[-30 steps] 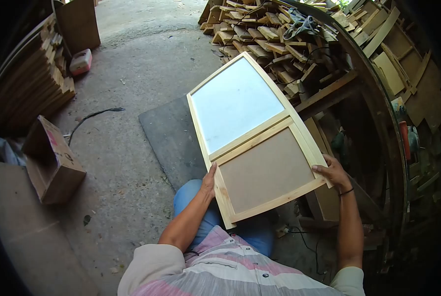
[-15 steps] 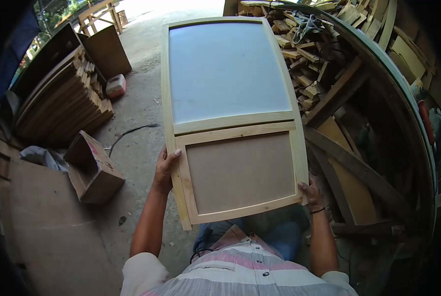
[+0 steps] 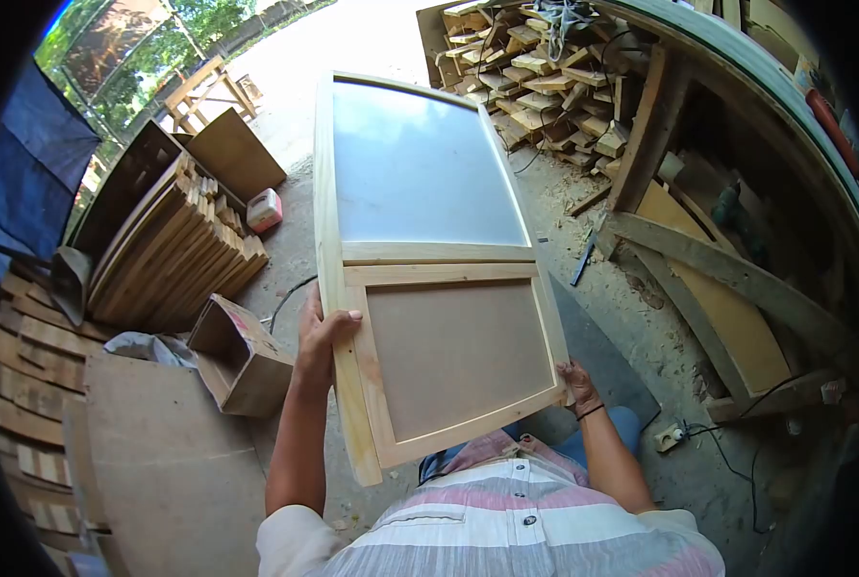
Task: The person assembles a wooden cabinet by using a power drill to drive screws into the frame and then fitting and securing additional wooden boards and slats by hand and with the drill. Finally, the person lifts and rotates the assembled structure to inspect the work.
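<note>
Between my two hands is a pale wooden framed panel [image 3: 439, 258], held up in front of me at a slight tilt. Its upper section holds a shiny bluish-white sheet [image 3: 420, 168]; the lower one is a smaller frame around a brown board [image 3: 456, 356]. My left hand [image 3: 325, 332] is closed on the left side rail, thumb over the front face and fingers behind it. At the lower right corner, my right hand [image 3: 579, 387] grips the frame's edge, its fingers partly hidden behind the wood.
An open cardboard box [image 3: 247, 361] stands on the floor at left, near stacked wooden boards [image 3: 174, 245]. Cut wood pieces [image 3: 545, 82] are piled at the back right. A workbench [image 3: 718, 255] stands at right, with a power strip [image 3: 670, 439] and cable below.
The panel has turned, its right side swinging farther from me, and it sits slightly lower in view. My view has shifted left and up, showing more of the floor on both sides.
</note>
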Demonstrator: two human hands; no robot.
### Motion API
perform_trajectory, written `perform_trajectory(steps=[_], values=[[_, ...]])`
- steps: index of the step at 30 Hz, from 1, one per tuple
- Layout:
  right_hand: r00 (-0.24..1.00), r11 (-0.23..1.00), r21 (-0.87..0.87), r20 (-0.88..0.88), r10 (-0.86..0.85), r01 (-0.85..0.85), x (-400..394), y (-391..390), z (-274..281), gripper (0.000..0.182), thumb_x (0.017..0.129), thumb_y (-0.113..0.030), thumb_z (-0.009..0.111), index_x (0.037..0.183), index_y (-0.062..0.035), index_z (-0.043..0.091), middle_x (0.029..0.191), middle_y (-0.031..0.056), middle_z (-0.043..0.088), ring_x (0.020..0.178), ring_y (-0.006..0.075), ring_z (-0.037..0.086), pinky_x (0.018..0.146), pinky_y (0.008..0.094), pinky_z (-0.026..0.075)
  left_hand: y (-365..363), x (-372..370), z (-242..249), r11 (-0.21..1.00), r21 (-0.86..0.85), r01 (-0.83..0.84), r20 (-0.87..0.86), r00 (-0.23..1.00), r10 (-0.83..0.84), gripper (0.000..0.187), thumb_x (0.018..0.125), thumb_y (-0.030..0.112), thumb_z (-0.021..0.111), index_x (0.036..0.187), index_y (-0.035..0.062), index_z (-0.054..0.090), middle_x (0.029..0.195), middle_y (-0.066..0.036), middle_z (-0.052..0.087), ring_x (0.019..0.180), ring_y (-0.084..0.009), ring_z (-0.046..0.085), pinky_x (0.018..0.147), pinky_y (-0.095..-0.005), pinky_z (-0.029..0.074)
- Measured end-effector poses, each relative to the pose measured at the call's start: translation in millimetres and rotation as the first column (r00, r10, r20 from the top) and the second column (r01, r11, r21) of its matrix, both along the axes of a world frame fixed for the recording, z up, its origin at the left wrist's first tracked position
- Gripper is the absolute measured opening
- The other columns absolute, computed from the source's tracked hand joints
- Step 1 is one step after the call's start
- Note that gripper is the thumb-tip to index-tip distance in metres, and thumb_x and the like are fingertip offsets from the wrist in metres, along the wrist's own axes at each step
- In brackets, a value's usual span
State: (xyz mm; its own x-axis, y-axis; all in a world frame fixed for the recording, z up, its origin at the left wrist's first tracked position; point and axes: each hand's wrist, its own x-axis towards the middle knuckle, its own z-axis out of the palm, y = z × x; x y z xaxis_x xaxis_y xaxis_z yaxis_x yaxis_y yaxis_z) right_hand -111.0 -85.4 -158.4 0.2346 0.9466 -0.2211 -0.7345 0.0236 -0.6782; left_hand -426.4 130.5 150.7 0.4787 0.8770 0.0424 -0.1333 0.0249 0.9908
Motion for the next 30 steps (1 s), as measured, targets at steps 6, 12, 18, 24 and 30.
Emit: perform_trajectory(steps=[6,12,18,24,30], values=[[0.973,0.995,-0.050,-0.218,0.076,-0.089,-9,-25,-50,0.053,0.087,-0.036,0.073,0.124,-0.0003,0.059,0.108,0.0109,0.070,0.095,0.0224,0.070,0.086,0.0371,0.057,0,51,-24,0.998,-0.044,-0.046,-0.155,0.987,0.038,0.058,0.071,0.011,0.067,0.122,-0.0020,0.042,0.106,-0.015,0.057,0.092,-0.0208,0.061,0.085,-0.0337,0.052],[0.926,0.972,-0.177,-0.367,0.082,-0.157,6,-26,-114,0.055,0.089,-0.044,0.070,0.122,-0.0007,0.061,0.105,0.0112,0.071,0.090,0.0206,0.071,0.082,0.0351,0.057,-1,110,-50,0.991,-0.072,-0.112,-0.274,0.958,0.089,0.056,0.068,0.009,0.066,0.118,-0.0065,0.043,0.100,-0.017,0.058,0.084,-0.0237,0.062,0.075,-0.0381,0.054],[0.970,0.903,-0.374,-0.187,0.152,-0.214,28,-31,-136,0.066,0.084,-0.057,0.070,0.118,-0.0011,0.065,0.101,0.0119,0.071,0.085,0.0177,0.071,0.073,0.0324,0.058,-2,145,-80,0.983,-0.071,-0.172,-0.366,0.921,0.135,0.050,0.067,0.008,0.066,0.111,-0.0083,0.049,0.093,-0.017,0.060,0.077,-0.0249,0.063,0.070,-0.0379,0.054],[0.948,0.831,-0.556,0.263,0.178,-0.002,44,-41,-153,0.066,0.085,-0.061,0.066,0.107,0.0006,0.071,0.092,0.0098,0.071,0.081,0.0206,0.068,0.076,0.0343,0.053,-18,177,-103,0.968,-0.090,-0.234,-0.448,0.878,0.170,0.050,0.067,0.011,0.069,0.108,-0.0085,0.047,0.088,-0.016,0.058,0.074,-0.0259,0.062,0.069,-0.0387,0.054],[0.756,0.631,-0.616,0.651,0.071,0.471,56,-58,-172,0.048,0.088,-0.049,0.067,0.096,-0.0018,0.072,0.081,0.0080,0.069,0.076,0.0175,0.065,0.072,0.0338,0.050,-20,195,-127,0.928,-0.348,-0.133,-0.317,0.948,0.017,0.055,0.073,0.012,0.070,0.116,-0.0125,0.046,0.092,-0.019,0.056,0.078,-0.0301,0.063,0.070,-0.0409,0.056]])
